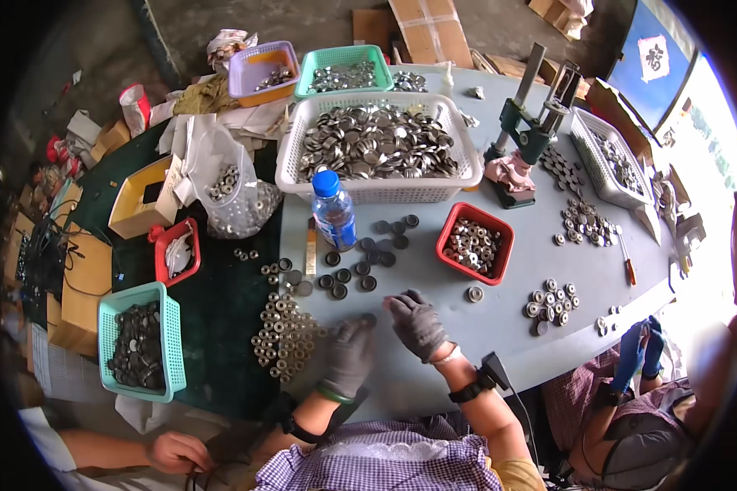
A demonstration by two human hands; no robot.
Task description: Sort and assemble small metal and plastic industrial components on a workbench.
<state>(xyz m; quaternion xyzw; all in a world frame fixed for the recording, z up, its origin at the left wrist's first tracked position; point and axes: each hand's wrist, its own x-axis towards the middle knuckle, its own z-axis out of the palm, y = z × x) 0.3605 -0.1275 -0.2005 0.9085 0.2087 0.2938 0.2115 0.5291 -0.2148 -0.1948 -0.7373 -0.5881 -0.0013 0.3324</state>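
Observation:
My left hand (350, 353), in a grey glove, rests on the grey table (434, 360) next to a cluster of small round metal parts (284, 335). My right hand (418, 323), also gloved in grey, hovers just right of it with fingers curled. A small dark disc (369, 319) lies between the two hands; whether either hand grips it I cannot tell. Several dark round caps (360, 262) lie just beyond my hands, near a clear water bottle with a blue cap (333, 210). A red tray of metal rings (475, 243) sits to the right.
A large white basket of metal discs (377, 146) stands at the back. A teal basket of dark parts (139, 344) is at left. A green hand press (532, 131) stands at right. Another person's blue-gloved hands (640, 352) work at lower right; a bare hand (176, 452) shows at lower left.

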